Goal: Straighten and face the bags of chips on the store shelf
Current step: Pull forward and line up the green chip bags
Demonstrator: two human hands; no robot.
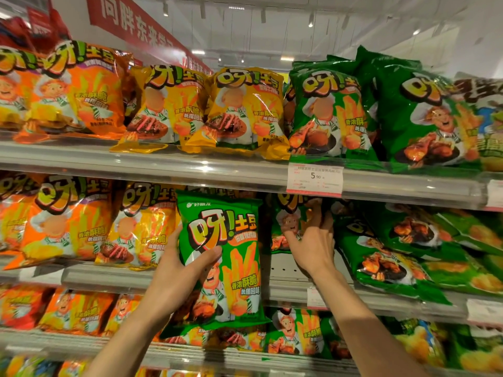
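My left hand (178, 273) grips a green chip bag (231, 240) by its left edge and holds it upright in front of the middle shelf (288, 291), label facing me. My right hand (313, 246) reaches into the gap on that shelf, fingers on another green bag (292, 221) standing further back in shadow. To the right, a green bag (381, 262) lies tilted on its back with more green bags slumped behind it. Orange and yellow bags (141, 229) stand upright to the left.
The top shelf (190, 164) carries orange, yellow and green bags, with a white price tag (314, 178) on its rail. A lower shelf (245, 357) holds more bags. Bare white shelf floor shows under my right hand.
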